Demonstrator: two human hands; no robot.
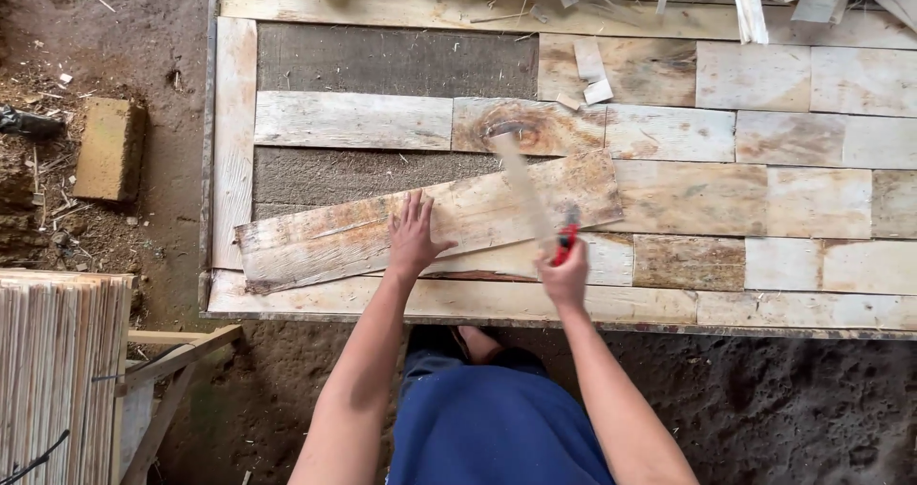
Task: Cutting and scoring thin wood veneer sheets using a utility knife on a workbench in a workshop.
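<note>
Sawing across loose plank [382, 229]: left hand [413, 237] flat, pinning it. Right hand [565, 273] grips saw [531, 194]. Cut looks unfinished; plank in one piece.

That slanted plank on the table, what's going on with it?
A person leans over a worktable covered with pale wooden boards laid edge to edge. The left hand presses flat on a loose plank lying at a slant across the others. The right hand grips a red-handled tool whose long blade, blurred, crosses the plank's right end. Wood scraps lie at the far edge, a stack of thin sheets stands at the lower left, and a block rests on the dirt floor.
</note>
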